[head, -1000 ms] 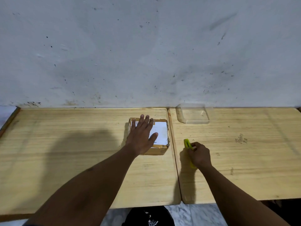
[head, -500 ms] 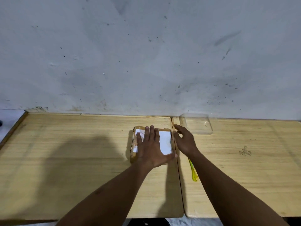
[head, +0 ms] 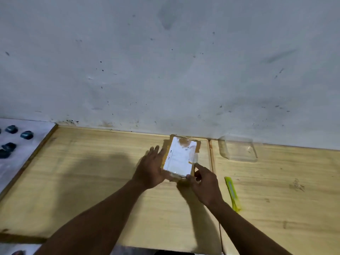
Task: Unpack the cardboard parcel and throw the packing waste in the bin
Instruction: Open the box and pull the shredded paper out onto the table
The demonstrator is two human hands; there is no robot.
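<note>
A small cardboard parcel (head: pixel 181 156) with a white label and shiny tape on top is tilted up off the wooden table (head: pixel 95 181), its far end near the wall. My left hand (head: pixel 151 168) grips its left side. My right hand (head: pixel 203 183) holds its near right corner, index finger along the right edge. A yellow cutter (head: pixel 232 193) lies flat on the right table, just right of my right forearm, with no hand on it. No bin is in view.
A clear plastic tray (head: pixel 239 150) sits against the wall on the right table (head: pixel 294 190). A seam separates the two tabletops. At the far left, several dark blue-green objects (head: pixel 11 142) lie on a white surface. The grey wall runs close behind.
The right hand let go of the yellow cutter, which now lies on the table, and moved to the parcel. Both hands have lifted and tilted the parcel, which had lain flat under the left palm.
</note>
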